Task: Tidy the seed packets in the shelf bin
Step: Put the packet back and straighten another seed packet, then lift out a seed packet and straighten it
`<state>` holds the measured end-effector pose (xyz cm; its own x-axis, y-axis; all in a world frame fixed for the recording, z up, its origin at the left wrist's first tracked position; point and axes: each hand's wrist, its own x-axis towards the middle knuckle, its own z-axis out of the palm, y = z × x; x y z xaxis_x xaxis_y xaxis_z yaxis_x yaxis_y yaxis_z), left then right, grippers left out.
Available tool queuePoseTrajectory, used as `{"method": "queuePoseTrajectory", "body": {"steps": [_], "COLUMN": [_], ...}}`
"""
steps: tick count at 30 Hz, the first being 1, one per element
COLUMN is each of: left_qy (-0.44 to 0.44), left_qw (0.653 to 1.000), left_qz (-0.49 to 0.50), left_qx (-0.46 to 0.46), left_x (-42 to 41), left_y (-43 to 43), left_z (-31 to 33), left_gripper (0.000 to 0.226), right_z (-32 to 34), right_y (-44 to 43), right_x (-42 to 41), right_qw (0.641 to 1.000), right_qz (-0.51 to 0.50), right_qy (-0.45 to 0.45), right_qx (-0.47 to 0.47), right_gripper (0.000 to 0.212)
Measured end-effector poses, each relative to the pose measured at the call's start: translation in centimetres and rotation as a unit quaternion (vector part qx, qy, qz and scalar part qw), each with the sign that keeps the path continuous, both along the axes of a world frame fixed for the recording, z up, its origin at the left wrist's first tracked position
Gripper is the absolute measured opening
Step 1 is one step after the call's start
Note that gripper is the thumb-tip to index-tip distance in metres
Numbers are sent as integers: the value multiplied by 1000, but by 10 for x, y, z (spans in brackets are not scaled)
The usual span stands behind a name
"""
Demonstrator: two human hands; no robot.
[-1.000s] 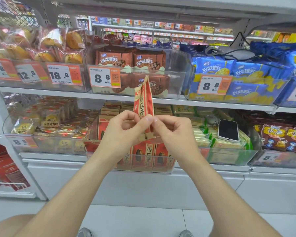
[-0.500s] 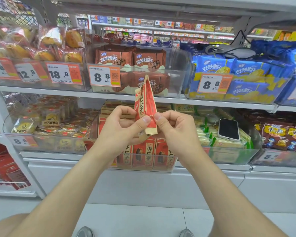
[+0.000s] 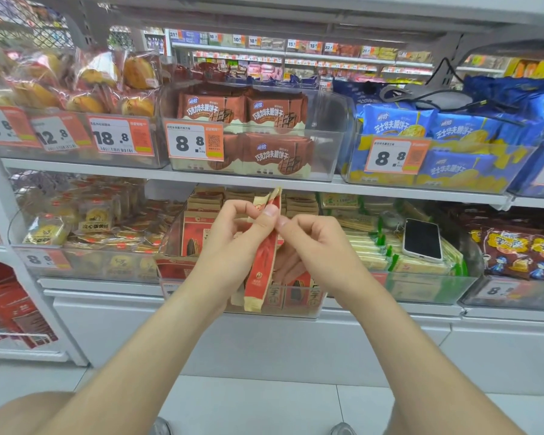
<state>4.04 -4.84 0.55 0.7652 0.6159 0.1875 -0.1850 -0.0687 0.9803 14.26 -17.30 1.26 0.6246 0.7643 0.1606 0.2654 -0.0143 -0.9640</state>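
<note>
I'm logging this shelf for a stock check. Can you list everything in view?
held seed packet: one, red and cream, roughly upright between both hands
seed packets: several, red and cream, in the clear bin
clear bin: one, transparent, lower shelf, middle
green-and-cream packets: many, in the next bin to the right
phone: one, dark screen, lying on the green-and-cream packets
chocolate wafer packs: several, brown, upper shelf, middle
blue wafer packs: several, blue and yellow, upper shelf, right
bagged cakes: several, yellow, upper shelf, left
price tags: several, orange and white, on bin fronts
left hand: one, pinching the held seed packet
right hand: one, pinching the same packet
</note>
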Motion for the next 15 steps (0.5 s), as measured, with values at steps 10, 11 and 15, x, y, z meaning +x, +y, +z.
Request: {"method": "queuePoseTrajectory", "body": {"steps": [10,11,15], "left_qy": [24,23,12], "left_qw": [998,999,999], "left_qz": [-32,-35,-42], "left_qx": [42,34,-10], "left_x": [2,2,2], "left_y": [-5,-5,-4], "left_z": [-3,-4,0], "left_gripper": [20,20,24], "right_z": [-5,-5,-4], "right_y": [10,10,10], "right_x": [0,-1,-4], "right_qw": [994,994,991], "right_qz": [-47,-44,-42], "right_qy": [20,22,24], "right_qx": [97,101,126], "right_gripper": [27,27,29]}}
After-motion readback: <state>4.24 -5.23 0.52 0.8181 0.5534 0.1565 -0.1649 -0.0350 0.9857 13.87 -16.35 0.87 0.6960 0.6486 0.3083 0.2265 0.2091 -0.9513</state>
